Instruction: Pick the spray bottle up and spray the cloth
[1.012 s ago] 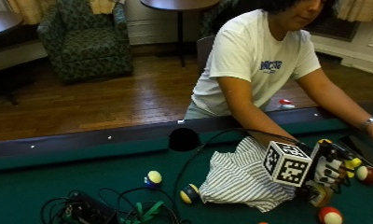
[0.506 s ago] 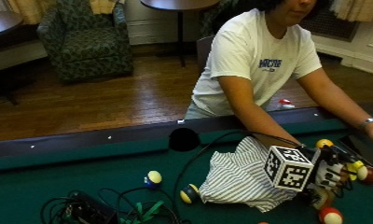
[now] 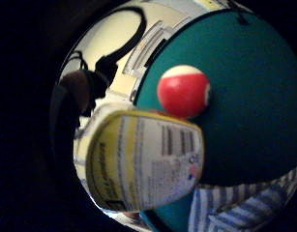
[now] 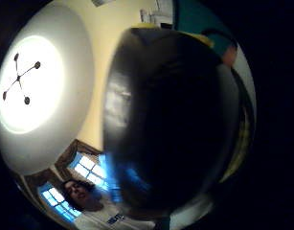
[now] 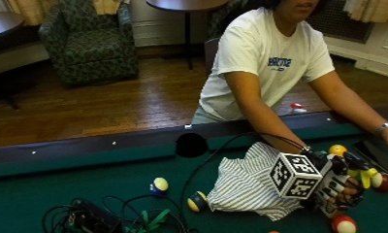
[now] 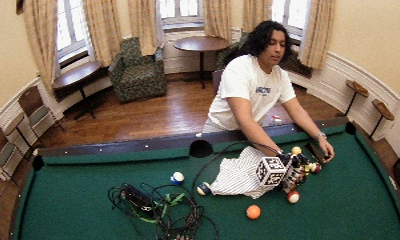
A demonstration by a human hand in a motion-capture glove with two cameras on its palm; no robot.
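Spray bottle (image 5: 349, 182) held in gloved right hand (image 5: 339, 187); beside striped cloth (image 5: 246, 187).

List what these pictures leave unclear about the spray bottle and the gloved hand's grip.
- Spray bottle: in the outside view the marker cube and right hand cover most of it.
- Nozzle: a dark blurred shape fills the thumb side palm view.
- Bottle label: print too blurred to read.
- Striped cloth: wetness indiscernible.

Spray bottle (image 5: 349, 187) mostly behind hands (image 5: 339, 187)
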